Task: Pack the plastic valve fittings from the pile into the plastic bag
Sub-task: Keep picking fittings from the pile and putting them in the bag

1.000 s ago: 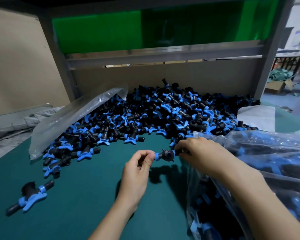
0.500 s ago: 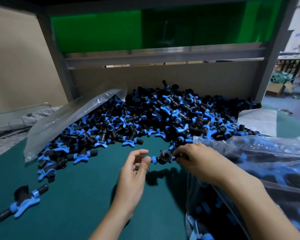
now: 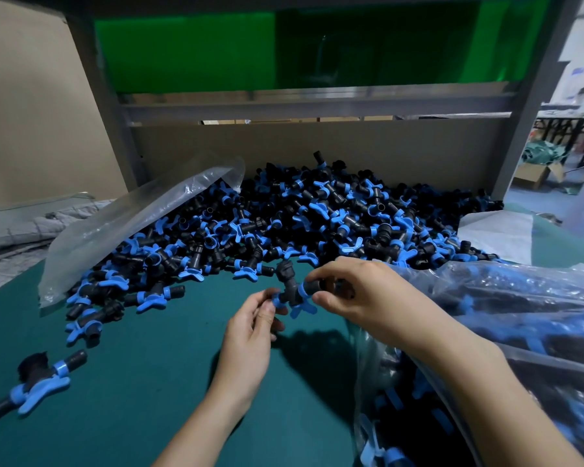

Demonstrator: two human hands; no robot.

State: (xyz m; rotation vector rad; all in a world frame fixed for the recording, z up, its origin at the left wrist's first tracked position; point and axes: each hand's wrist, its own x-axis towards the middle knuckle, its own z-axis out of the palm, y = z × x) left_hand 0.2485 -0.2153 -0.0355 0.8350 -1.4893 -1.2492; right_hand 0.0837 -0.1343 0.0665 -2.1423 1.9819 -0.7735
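Clear plastic bag at the right holds many black-and-blue valve fittings.

The pile of valve fittings in the middle of the frame is showing black bodies with bright blue handles and rings, while the desk at lower left is looking plain teal, the plastic bag at right clear, and the panel at top vivid green.

Factory packing bench, heaped valve fittings, metal frame, cardboard box
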